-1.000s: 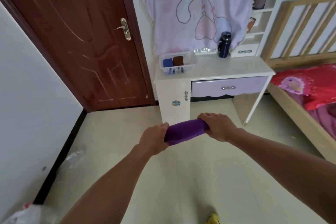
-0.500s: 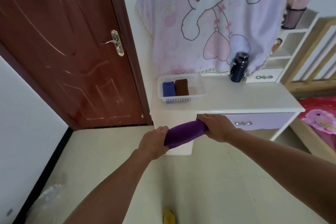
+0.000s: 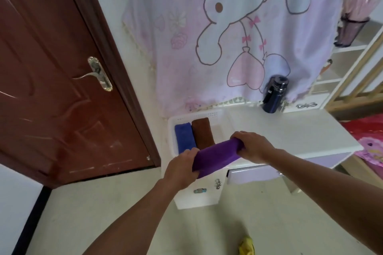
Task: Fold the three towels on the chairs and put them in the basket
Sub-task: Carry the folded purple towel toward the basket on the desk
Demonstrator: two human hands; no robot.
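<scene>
Progress is judged at 2 of 3: the blue towel (image 3: 184, 137) and brown towel (image 3: 202, 131) are laid folded in the basket (image 3: 199, 114), while the folded purple towel (image 3: 217, 154), gripped at its ends by the left hand (image 3: 181, 166) and right hand (image 3: 253, 147), is held over the basket's near edge, not yet placed.

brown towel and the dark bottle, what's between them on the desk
Head view: past the brown towel comes the basket's unfilled right part and side wall, then bare white desk top up to the dark bottle. Nothing else lies between.
</scene>
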